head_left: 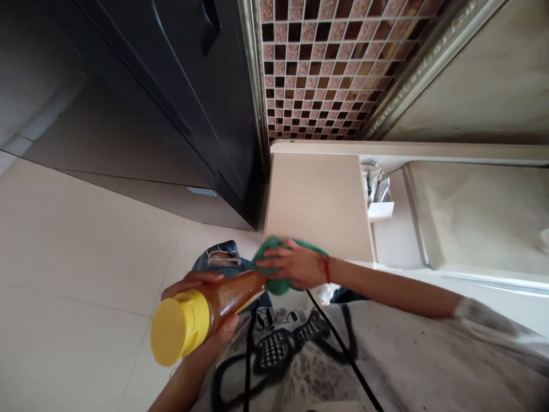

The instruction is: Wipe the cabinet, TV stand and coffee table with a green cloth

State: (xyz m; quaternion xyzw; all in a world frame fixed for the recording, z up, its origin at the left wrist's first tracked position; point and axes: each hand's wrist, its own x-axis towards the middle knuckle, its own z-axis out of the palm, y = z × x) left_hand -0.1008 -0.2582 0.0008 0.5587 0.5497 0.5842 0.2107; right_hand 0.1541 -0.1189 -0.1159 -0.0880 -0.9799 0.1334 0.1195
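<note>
Bottle and green cloth held together between two bare hands, seen from above. The left hand closes round the bottle's body, fingers along one side and thumb along the other. The yellow cap points up toward the viewer and outward to the left; the amber lower part slants away toward the cloth. The right hand, with a red bracelet at its wrist, lies palm down over the cloth and grips it, the fingers slightly bent across the fabric. The bottle's far end meets the cloth at the fingertips, or very nearly; the exact contact is hidden.

Both hands work in front of the person's printed shirt, near the front edge of a beige counter. Whether the cloth also touches that edge cannot be told. On the counter's far side from the left hand, a white box of packets stands well apart from the bottle; a dark fridge rises to the left.

Step in hand, as judged: wiping the bottle's lower end. The next move calls for a steady left grip, with the cloth wrapped closer and the bottle turned to present unwiped sides.
</note>
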